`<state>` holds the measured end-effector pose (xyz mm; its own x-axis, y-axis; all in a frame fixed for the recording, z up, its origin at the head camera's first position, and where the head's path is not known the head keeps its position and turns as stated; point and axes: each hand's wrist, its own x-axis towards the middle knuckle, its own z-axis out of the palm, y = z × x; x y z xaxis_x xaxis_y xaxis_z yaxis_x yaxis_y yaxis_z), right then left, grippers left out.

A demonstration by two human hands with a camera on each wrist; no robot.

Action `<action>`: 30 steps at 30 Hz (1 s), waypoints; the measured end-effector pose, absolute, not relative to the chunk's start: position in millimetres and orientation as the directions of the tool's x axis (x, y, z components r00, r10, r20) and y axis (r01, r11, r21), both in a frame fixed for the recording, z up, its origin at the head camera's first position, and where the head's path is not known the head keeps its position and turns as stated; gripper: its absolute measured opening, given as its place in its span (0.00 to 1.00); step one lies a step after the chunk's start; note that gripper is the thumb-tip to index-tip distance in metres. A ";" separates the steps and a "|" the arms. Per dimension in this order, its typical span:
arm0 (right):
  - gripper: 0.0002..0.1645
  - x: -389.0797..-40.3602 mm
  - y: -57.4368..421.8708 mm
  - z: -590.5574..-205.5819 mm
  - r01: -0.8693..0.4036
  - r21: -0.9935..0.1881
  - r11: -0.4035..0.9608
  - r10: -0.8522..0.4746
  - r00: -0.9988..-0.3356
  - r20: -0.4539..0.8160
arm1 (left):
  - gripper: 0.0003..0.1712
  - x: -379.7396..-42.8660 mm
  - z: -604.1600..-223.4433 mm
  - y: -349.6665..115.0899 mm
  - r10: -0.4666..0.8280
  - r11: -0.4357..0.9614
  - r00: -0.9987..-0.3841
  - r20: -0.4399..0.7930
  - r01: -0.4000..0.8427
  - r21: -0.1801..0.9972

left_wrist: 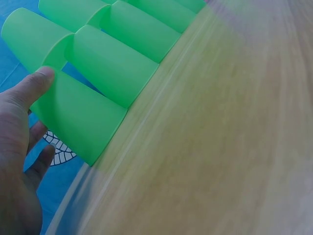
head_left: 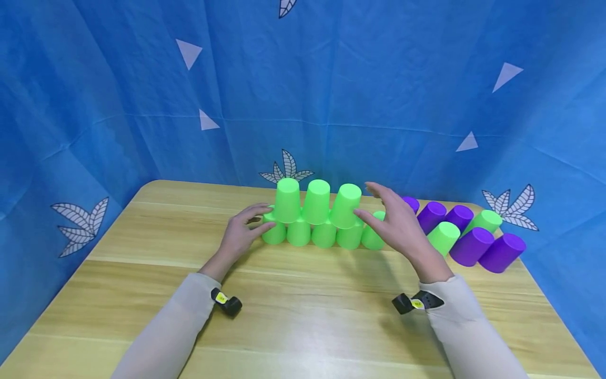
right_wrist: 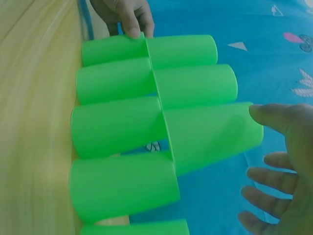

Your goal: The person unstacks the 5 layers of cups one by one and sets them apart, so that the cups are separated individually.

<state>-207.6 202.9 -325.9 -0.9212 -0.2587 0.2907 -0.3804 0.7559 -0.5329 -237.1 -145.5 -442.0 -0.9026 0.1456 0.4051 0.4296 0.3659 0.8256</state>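
Several green plastic cups stand upside down in a row on the table, with three more upside down on top of them. My left hand (head_left: 236, 231) is at the row's left end, its thumb touching the upper part of the leftmost lower cup (left_wrist: 80, 115) while its other fingers reach behind that cup's side. At the right, my right hand (head_left: 400, 223) has its fingers spread beside the rightmost upper cup (head_left: 345, 205). Its thumb is at that cup's top edge in the right wrist view; whether it touches is unclear. The rightmost lower cup (head_left: 373, 238) bears nothing.
Right of the row are several purple cups (head_left: 473, 246) and two green ones, including a nearer green cup (head_left: 443, 238); they stand upside down near the right edge of the wooden table (head_left: 303, 316). A blue patterned cloth (head_left: 303, 79) hangs behind.
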 end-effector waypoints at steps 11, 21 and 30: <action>0.42 -220.7 179.8 -321.8 -0.369 -0.510 0.777 -0.252 -0.925 0.285 | 0.24 -235.6 -440.3 -145.1 0.138 0.373 -0.911 0.388 0.411 0.832; 0.37 -214.7 179.4 -319.7 -0.395 -0.505 0.767 -0.243 -0.909 0.340 | 0.23 -236.1 -441.6 -145.4 0.141 0.374 -0.910 0.389 0.413 0.830; 0.34 -191.8 197.2 -314.8 -0.401 -0.550 0.733 -0.176 -0.892 0.416 | 0.23 -236.6 -441.5 -146.0 0.140 0.369 -0.908 0.394 0.418 0.831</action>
<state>-191.8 197.2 -314.8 -0.8921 -0.1763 0.4160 -0.4012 0.7328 -0.5496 -236.6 -146.0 -441.5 -0.9082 0.1403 0.3943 0.4175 0.3686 0.8305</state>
